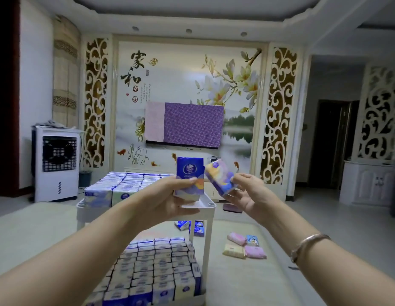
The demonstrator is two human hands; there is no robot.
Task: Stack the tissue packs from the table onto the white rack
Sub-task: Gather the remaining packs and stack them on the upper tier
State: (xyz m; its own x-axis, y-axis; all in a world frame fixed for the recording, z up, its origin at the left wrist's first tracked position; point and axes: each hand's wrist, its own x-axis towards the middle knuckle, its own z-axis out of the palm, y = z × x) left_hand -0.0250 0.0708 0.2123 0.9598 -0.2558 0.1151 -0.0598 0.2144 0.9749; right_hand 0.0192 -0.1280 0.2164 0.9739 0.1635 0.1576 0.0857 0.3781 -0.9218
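Both hands are up in front of the white rack [206, 201]. The left hand [170, 198] grips a blue tissue pack [188, 180] upright, thumb curled across its lower front, fingers wrapped behind. Just to the right of it, the right hand [245, 193] pinches a second pack [219, 176], an orange-and-lilac one, tilted so its top leans toward the blue pack; the two packs are near each other, and whether they touch I cannot tell. A bracelet [307, 245] sits on the right wrist.

Beyond the left hand, the rack's top shelf carries rows of packs [126, 184] filling its left part, while the corner directly under the hands shows bare white tray. Below the forearms, the lower shelf is packed with rows of tissue packs [159, 268] standing on edge.

Under the right forearm, on the pale surface [247, 283], lie four small packs [245, 247], pink, yellow and a printed one, close together. A few blue packs [190, 226] lie behind the rack's post.
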